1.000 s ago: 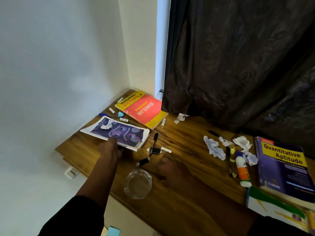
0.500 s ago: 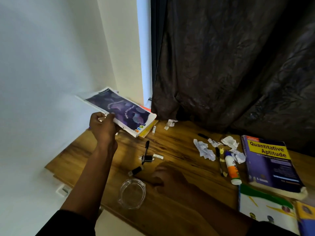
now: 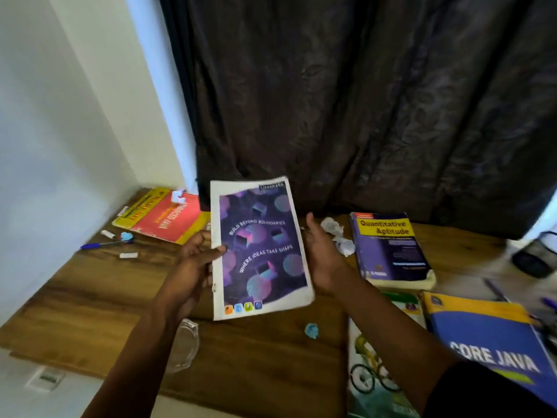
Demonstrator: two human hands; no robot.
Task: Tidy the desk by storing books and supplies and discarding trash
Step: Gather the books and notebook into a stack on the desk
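Observation:
A purple-covered notebook (image 3: 259, 248) with a white border is held up over the wooden desk (image 3: 90, 300), its cover facing me. My left hand (image 3: 193, 263) grips its left edge, thumb on the cover. My right hand (image 3: 321, 257) is at the notebook's right edge with the palm against it and the fingers fairly straight. A red and yellow book (image 3: 164, 217) lies flat at the back left. Crumpled white paper (image 3: 337, 233) sits behind my right hand. A small blue paper scrap (image 3: 311, 330) lies on the desk below the notebook.
A "Quantitative Aptitude" book (image 3: 388, 245), a blue "Core Java" book (image 3: 494, 342) and a magazine showing a cyclist (image 3: 373, 372) lie at the right. A clear glass ashtray (image 3: 184, 345) sits near the front edge. A blue pen (image 3: 99, 245) and small caps lie left. A dark curtain (image 3: 361, 101) hangs behind.
My left hand lifted the notebook off the desk's left side and brought it to the middle, turned upright. My right hand rose from the desk to the notebook's right edge. The view shifted right.

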